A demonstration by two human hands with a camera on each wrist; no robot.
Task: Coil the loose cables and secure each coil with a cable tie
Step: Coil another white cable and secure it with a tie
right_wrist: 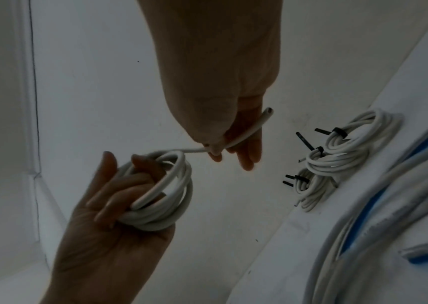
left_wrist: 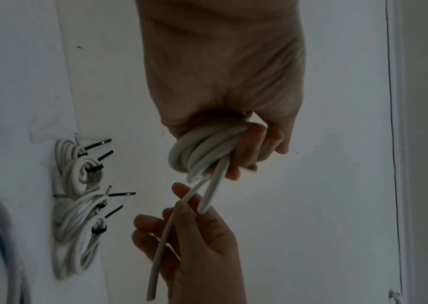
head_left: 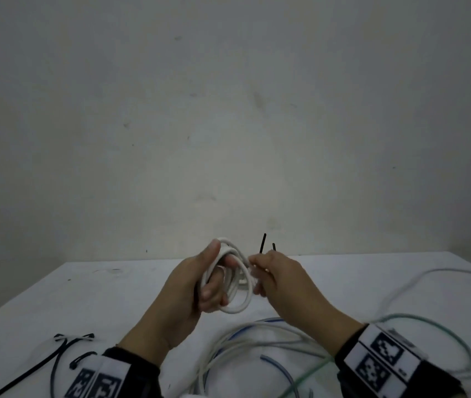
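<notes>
Left hand (head_left: 188, 285) fingers curled through white cable coil (head_left: 235, 278), gripping it. Right hand (head_left: 283, 280) fingers pinch coil's loose end (right_wrist: 241, 134).

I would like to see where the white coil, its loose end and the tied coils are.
white coil (right_wrist: 166, 197): right wrist view, bundled loops.
loose end (right_wrist: 268, 112): right wrist view, cut tip.
tied coils (left_wrist: 77, 205): left wrist view, middle loops.

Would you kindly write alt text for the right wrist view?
The left hand grips a white cable coil while the right hand pinches its free end. Finished coils bound with black cable ties lie on the white table, beside loose cables.
</notes>
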